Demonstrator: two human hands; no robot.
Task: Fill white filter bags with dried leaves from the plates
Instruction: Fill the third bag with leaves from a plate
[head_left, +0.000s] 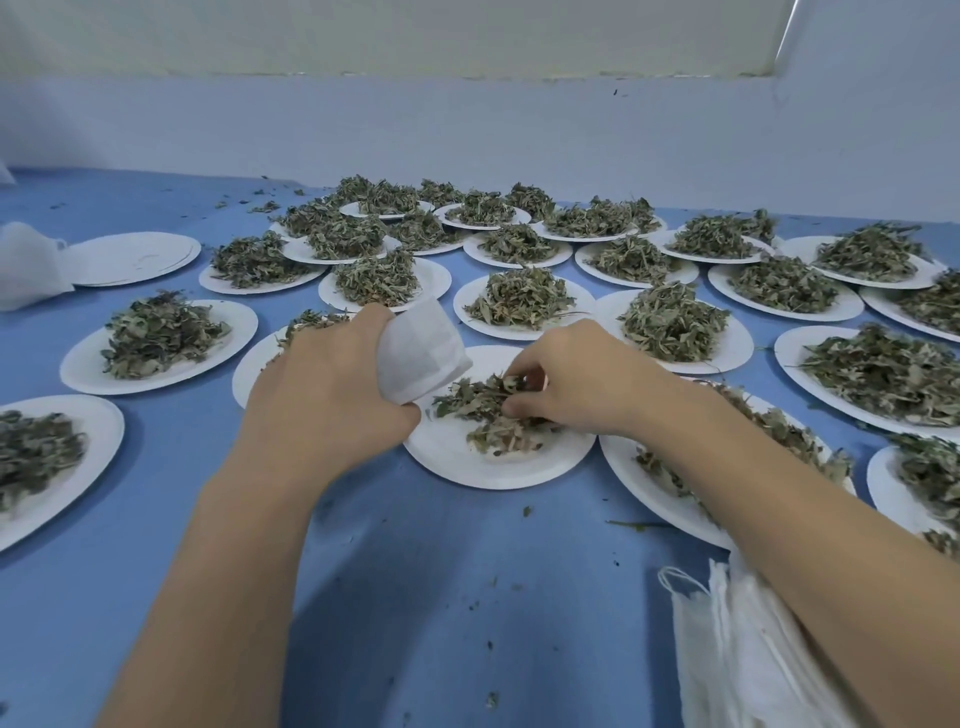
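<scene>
My left hand (332, 384) grips a white filter bag (423, 353), holding it tilted just left of a white paper plate (452, 452). On that plate lies a small, thinned-out pile of dried leaves (488, 410). My right hand (576, 379) rests on the pile, with its fingertips pinched around some leaves. The bag's mouth is turned away from me, so its contents are hidden.
Several white plates heaped with dried leaves (524, 299) cover the blue table (415, 597) ahead and to both sides. A stack of empty plates (130, 257) and filled white bags (28, 265) sit far left. Unused filter bags (727, 649) lie under my right forearm.
</scene>
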